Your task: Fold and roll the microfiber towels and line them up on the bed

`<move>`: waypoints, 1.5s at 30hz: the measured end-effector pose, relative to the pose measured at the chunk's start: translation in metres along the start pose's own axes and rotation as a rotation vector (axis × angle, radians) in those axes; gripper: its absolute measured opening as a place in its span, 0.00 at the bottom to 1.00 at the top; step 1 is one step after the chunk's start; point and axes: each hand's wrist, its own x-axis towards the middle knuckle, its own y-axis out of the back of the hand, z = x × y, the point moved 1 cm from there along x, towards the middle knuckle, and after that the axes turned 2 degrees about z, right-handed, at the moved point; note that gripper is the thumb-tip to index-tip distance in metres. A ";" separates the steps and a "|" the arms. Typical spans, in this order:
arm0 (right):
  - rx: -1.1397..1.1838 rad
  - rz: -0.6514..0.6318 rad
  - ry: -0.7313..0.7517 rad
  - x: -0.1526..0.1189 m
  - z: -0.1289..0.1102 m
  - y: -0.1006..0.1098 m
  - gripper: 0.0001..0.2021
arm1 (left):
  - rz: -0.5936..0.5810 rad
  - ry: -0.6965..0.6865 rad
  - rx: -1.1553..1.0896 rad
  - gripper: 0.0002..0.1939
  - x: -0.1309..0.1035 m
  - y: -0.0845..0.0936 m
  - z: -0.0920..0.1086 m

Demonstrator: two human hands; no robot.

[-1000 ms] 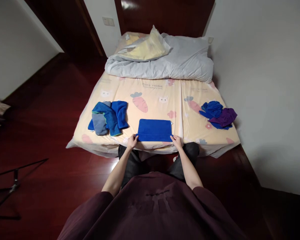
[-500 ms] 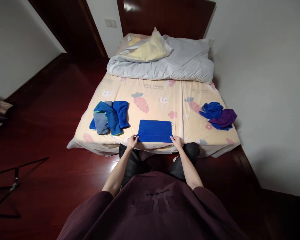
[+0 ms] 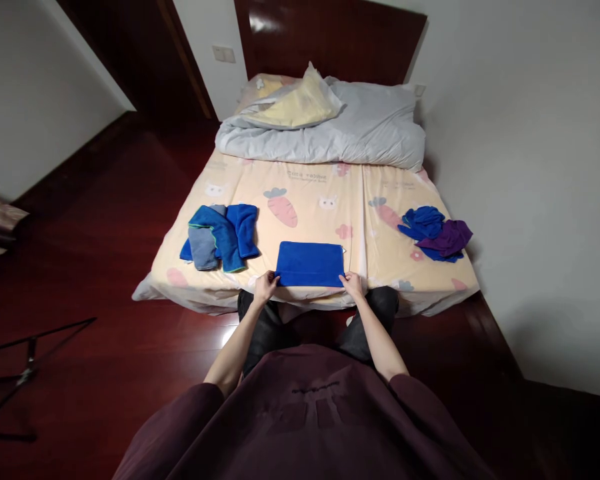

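Note:
A blue towel (image 3: 311, 262) lies flat in a neat rectangle at the near edge of the bed, a small white tag at its right side. My left hand (image 3: 266, 287) pinches its near left corner between thumb and fingers. At the near right corner, my right hand (image 3: 351, 285) grips the same towel in a similar pinch. Left of it rests a pile of folded blue and grey towels (image 3: 223, 237), one with a green edge. To the right sits a crumpled heap of blue cloths with a purple cloth (image 3: 449, 238).
The bed (image 3: 310, 193) has a cream sheet printed with carrots. A grey quilt (image 3: 380, 127) and a yellow pillow (image 3: 300, 103) lie towards the headboard (image 3: 330, 40). Black tripod legs (image 3: 30, 367) stand on the dark red floor at left. A wall borders the right side.
The near strip of the blue towel, earlier showing a raised fold line, now lies flatter. Both hands keep hold of the near corners. The view has tilted slightly.

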 end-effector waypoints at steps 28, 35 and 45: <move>-0.095 -0.145 0.467 -0.016 -0.007 -0.004 0.27 | -0.259 -0.431 0.212 0.37 0.000 -0.012 0.013; 0.283 -0.077 0.213 0.005 -0.002 -0.012 0.28 | -0.168 -0.228 -0.107 0.31 0.022 -0.006 -0.006; 0.410 -0.136 0.098 0.019 0.011 -0.009 0.19 | -0.191 -0.114 -0.377 0.24 0.030 -0.012 -0.027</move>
